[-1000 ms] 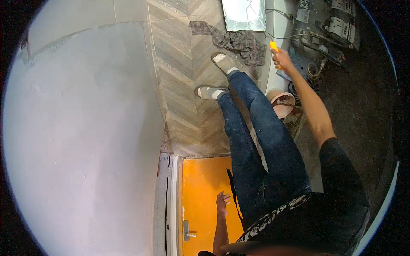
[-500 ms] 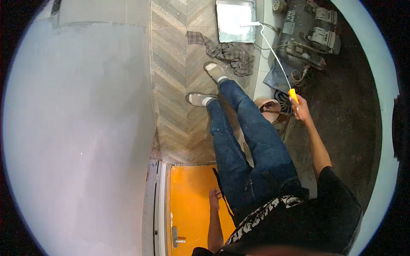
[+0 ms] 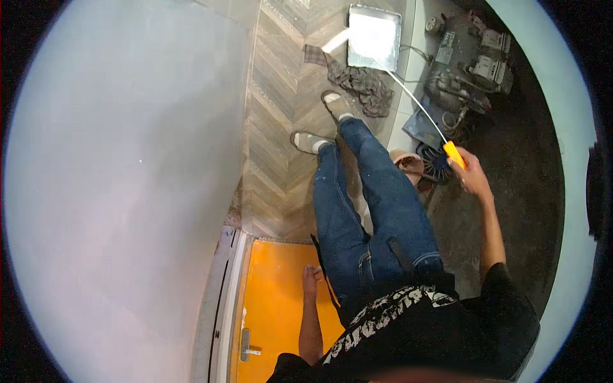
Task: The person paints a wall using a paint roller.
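Note:
My right hand [image 3: 471, 172] is closed around the yellow handle of a paint roller [image 3: 453, 153], out to the right of my legs. Its thin white rod stretches away over a paint tray [image 3: 399, 45] filled with white. The white roller head [image 3: 335, 41] shows at the tray's left edge, over the floor; whether it touches anything is unclear. My left hand [image 3: 311, 274] hangs beside my left thigh, in front of an orange door [image 3: 274, 300]. Its fingers are loosely bent and apart, and nothing shows in them.
A crumpled plaid cloth [image 3: 364, 86] lies on the herringbone floor [image 3: 271, 127] near my feet. At right stand a pinkish bucket [image 3: 408, 165] and a dusty compressor [image 3: 450, 83] with hoses. A large pale wall [image 3: 128, 191] fills the left side.
The roller head has moved left from over the tray's right part to its left edge. My right hand still holds the handle. The whole view has shifted a little.

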### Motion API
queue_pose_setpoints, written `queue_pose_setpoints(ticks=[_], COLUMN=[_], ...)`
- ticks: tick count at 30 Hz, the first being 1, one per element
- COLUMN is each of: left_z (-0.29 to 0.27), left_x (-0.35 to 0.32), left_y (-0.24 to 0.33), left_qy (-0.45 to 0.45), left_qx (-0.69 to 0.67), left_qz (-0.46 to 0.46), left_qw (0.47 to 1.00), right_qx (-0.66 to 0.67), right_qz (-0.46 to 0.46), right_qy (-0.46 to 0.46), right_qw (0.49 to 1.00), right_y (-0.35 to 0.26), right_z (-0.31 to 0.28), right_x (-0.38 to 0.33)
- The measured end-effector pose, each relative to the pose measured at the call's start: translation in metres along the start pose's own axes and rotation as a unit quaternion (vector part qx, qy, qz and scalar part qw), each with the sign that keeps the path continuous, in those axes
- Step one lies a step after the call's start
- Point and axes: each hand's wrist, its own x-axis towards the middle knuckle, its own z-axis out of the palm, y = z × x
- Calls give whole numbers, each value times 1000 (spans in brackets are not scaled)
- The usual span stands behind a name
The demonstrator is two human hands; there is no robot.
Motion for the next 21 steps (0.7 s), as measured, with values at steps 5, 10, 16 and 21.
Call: queue_pose_setpoints(ticks=[5,10,16,21], left_z=[3,6,8,39], left_x=[-7,-17,-36,-31], left_y=[-49,-72,-96,-82], left_qy=[76,25,24,26], left_qx=[84,26,-27,-2], left_qz=[-56,-71,-83,-85], left_qw=[992,997,996,996], right_qx=[-113,-176,-214,-258], right_qz=[-187,-217,-293,-257], right_qy=[-58,-117,-69,-101], right_qw=[974,953,929,926], right_y=[-71,-133,-167,-172], right_z=[34,67,111,131], right_x=[46,90,133,169])
